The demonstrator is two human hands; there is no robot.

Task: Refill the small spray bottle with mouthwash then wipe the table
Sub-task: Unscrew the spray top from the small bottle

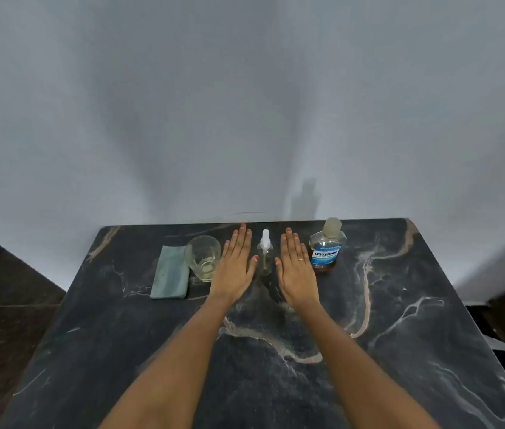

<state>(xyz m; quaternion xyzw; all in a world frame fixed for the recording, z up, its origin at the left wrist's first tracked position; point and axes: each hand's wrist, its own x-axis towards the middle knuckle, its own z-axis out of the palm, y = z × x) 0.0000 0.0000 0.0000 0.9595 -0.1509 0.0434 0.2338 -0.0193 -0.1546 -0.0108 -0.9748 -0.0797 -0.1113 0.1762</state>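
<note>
The left hand [235,264] and right hand [296,267] are flat and released, flanking the upright spray bottle [265,255], holding nothing. The mouthwash bottle [327,247] stands capped to its right. Hazard: the spray bottle looks light and narrow-necked; a careless reach may topple it, and pouring may spill.

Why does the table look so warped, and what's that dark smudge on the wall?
Head view: the wide-angle lens bows the edges of the dark marble table; the smudge is a soft, bottle-shaped shadow on the pale grey wall; everything is slightly blurred.
</note>
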